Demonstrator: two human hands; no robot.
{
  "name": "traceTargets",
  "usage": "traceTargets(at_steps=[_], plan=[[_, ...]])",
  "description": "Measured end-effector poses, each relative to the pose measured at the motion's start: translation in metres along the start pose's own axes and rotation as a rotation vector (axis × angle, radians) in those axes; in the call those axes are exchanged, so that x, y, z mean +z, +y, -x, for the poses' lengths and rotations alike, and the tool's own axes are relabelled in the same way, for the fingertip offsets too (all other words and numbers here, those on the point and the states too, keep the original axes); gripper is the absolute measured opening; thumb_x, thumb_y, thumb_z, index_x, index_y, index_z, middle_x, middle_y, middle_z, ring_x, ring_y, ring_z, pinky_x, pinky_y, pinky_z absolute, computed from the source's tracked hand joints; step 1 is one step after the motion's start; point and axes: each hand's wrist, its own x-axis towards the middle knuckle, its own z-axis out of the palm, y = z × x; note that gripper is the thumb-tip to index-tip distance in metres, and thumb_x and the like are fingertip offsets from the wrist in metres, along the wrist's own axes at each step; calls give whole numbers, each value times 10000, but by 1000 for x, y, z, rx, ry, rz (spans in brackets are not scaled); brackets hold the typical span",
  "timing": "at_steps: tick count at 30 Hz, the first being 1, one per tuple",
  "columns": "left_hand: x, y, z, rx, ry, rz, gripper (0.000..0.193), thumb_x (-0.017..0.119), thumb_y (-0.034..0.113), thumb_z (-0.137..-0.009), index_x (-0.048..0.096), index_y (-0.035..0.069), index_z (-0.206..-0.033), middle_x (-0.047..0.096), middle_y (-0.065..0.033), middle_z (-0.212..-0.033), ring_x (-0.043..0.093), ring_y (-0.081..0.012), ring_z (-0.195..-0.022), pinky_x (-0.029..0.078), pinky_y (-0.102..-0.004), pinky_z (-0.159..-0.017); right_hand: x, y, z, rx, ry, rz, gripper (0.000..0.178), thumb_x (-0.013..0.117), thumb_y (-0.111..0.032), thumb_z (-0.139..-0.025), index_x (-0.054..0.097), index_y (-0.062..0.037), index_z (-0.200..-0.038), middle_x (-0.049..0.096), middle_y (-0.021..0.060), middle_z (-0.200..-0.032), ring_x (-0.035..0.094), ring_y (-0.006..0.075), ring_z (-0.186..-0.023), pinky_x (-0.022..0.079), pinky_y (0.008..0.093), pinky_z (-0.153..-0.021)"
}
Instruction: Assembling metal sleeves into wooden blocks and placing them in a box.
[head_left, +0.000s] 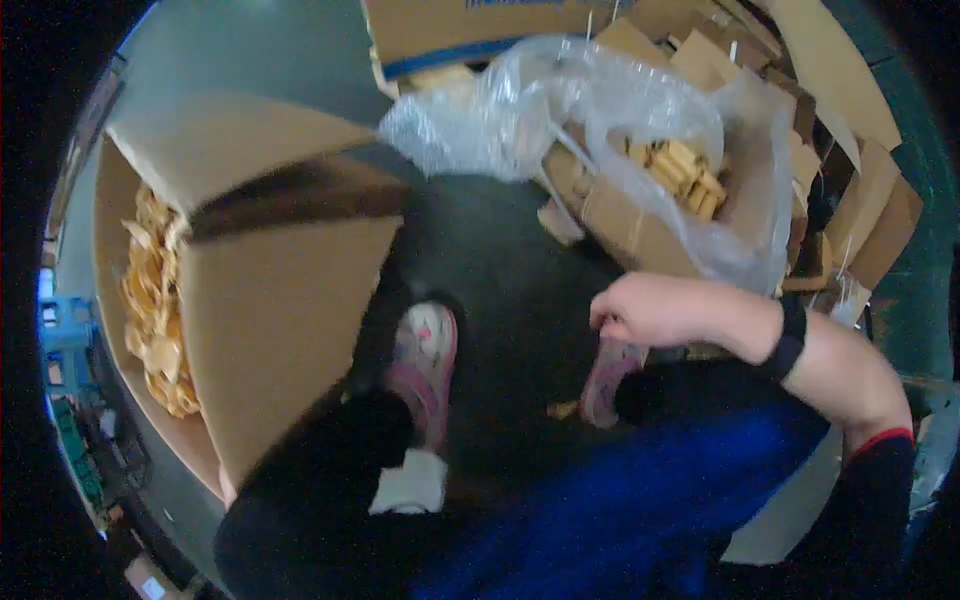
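An open cardboard box (270, 330) stands at my left with its flaps raised. Inside lie many pale orange-tan, curved pieces (155, 300), their kind unclear. Only a sliver of my left hand (228, 488) shows at the box's near edge; its fingers are hidden. Over my right foot hangs my right hand (640, 308), its fingers curled together; anything in them is hidden. Beyond it a second cardboard box (635, 222), lined with a clear plastic bag (480, 115), holds several short yellowish pieces (685, 175).
Flattened and torn cardboard (870, 200) is heaped at the far right. Another large box with a blue stripe (480, 50) stands at the far side. Blue crates (70, 335) sit beyond the left box. A small scrap (562, 409) lies on the dark floor between my shoes.
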Motion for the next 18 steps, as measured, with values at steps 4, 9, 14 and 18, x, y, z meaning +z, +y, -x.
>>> traceTargets(at_steps=[4,9,14,18], plan=[[-5,-2,5,-25,25,57,236,396,160,-771,521,-33,-716,525,-123,-621,500,-202,-602,386,-304,-571,77,4,-61,105,-152,254,170,553,-129,-677,580,-15,-801,588,164,-766,577,326,-763,466,408,-637],[-14,2,-7,17,17,116,231,397,156,-766,524,-28,-706,516,-110,-608,485,-192,-588,381,-298,-566,220,21,-118,-94,91,242,183,565,-133,-679,567,-25,-827,570,157,-708,585,317,-717,474,412,-597],[-42,-1,8,23,64,158,227,399,152,-761,528,-24,-696,507,-97,-595,471,-183,-574,376,-292,-562,280,5,-139,-91,184,65,229,479,-152,-759,545,-44,-950,580,183,-824,579,321,-791,482,398,-645],[-45,51,14,-24,33,170,190,403,117,-745,509,-10,-652,503,-58,-578,448,-144,-526,359,-269,-501,272,-13,-137,38,3,-84,345,583,-244,-707,501,-30,-965,573,175,-813,567,311,-807,467,409,-677]])
